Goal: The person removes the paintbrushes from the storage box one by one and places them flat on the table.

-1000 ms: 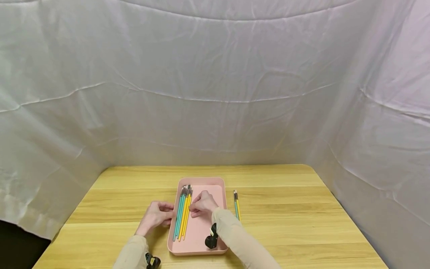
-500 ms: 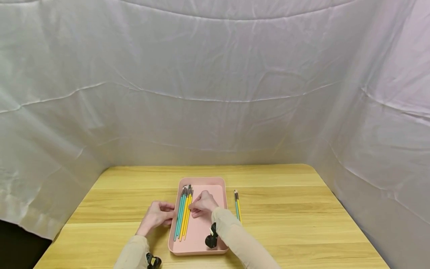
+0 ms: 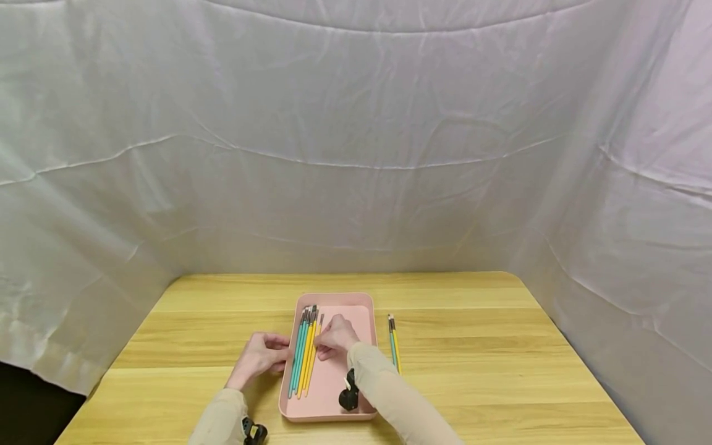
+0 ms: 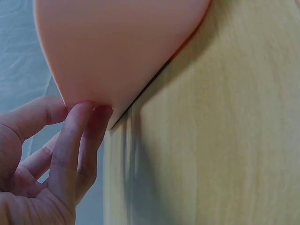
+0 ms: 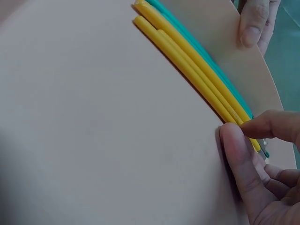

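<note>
A pink tray (image 3: 328, 410) lies on the table, with several teal paintbrushes (image 3: 296, 364) and yellow paintbrushes (image 3: 304, 369) side by side along its left wall. My right hand (image 3: 337, 337) reaches into the tray and pinches the rightmost yellow paintbrush (image 5: 183, 63) between thumb and index finger, near its bristle end. That brush's tip leans slightly apart from the others; part of its handle is hidden by my fingers. At the tray's left wall, my left hand (image 3: 260, 358) grips the rim, with fingertips against the outside in the left wrist view.
To the right of the tray, a teal paintbrush (image 3: 392, 341) and a yellow one (image 3: 397, 351) lie on the wooden table (image 3: 478, 371), their lower ends partly behind my right sleeve. Grey cloth (image 3: 356, 204) hangs around the table's back and sides.
The rightmost yellow paintbrush's bristle end has swung a little to the right, away from the bunch, in my right hand. My left hand stays at the tray's rim.
</note>
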`<state>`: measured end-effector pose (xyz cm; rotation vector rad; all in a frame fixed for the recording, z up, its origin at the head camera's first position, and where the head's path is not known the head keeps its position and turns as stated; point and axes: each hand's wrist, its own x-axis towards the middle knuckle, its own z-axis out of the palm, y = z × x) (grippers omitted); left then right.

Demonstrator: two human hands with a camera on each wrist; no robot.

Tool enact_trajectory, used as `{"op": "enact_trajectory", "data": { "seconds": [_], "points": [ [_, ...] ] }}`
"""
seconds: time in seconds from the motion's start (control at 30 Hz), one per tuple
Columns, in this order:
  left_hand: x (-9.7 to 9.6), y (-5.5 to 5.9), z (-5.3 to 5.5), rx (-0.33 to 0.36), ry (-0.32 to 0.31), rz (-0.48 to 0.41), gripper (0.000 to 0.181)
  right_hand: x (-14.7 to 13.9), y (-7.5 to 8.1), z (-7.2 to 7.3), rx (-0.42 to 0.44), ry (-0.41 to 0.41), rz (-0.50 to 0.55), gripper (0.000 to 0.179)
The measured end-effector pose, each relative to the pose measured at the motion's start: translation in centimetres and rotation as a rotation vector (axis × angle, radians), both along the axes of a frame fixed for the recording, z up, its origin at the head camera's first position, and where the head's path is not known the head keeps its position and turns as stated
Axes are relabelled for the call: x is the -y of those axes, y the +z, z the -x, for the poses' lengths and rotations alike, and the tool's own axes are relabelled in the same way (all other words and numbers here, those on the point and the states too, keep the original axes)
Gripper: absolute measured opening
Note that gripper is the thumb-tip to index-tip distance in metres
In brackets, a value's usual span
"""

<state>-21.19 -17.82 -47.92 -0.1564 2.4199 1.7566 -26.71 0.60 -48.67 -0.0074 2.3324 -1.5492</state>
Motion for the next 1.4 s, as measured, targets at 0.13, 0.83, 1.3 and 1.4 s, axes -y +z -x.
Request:
{"op": "enact_trajectory", "data": {
  "seconds": [0.13, 0.83, 1.3, 1.4],
  "points": [
    [0.03, 0.03, 0.06, -0.003, -0.003, -0.003, 0.034, 0.16, 0.17, 0.1, 0.009, -0.014, -0.021, 0.016],
    [0.08, -0.19, 0.16, 0.006, -0.004, 0.003, 0.034, 0.67, -0.3, 0.57, -0.011, -0.021, -0.104, 0.02],
    [0.09, -0.1, 0.05, 0.011, 0.009, -0.009, 0.032, 0.07, -0.15, 0.17, 0.002, 0.016, -0.058, 0.021],
    [0.05, -0.02, 0.04, 0.009, 0.01, -0.004, 0.032, -0.12, -0.1, 0.13, 0.008, 0.021, -0.03, 0.022]
  ]
}}
